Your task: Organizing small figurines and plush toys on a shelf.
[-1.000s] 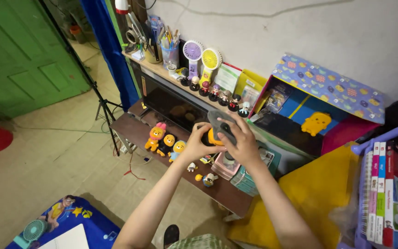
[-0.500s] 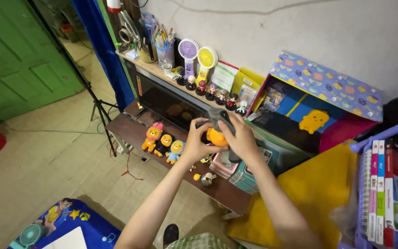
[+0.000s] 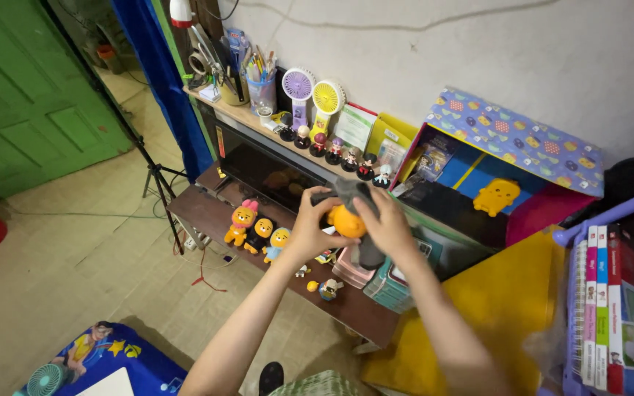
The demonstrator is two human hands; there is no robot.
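At the centre of the frame, an orange toy figure (image 3: 348, 221) is gripped from the left by the left hand (image 3: 311, 224), while a grey cloth (image 3: 357, 209) is pressed over it by the closed right hand (image 3: 389, 226). Both are held above the brown shelf (image 3: 207, 207). Should the grip slacken, the small figurines (image 3: 260, 233) standing below could be struck and toppled.

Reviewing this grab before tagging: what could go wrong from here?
1. Both hands, left hand and right hand, hold the orange figure and grey cloth in mid-air; a slip could drop the figure onto the small figures on the brown shelf.
2. The cloth's hanging end could possibly brush the pink box below.
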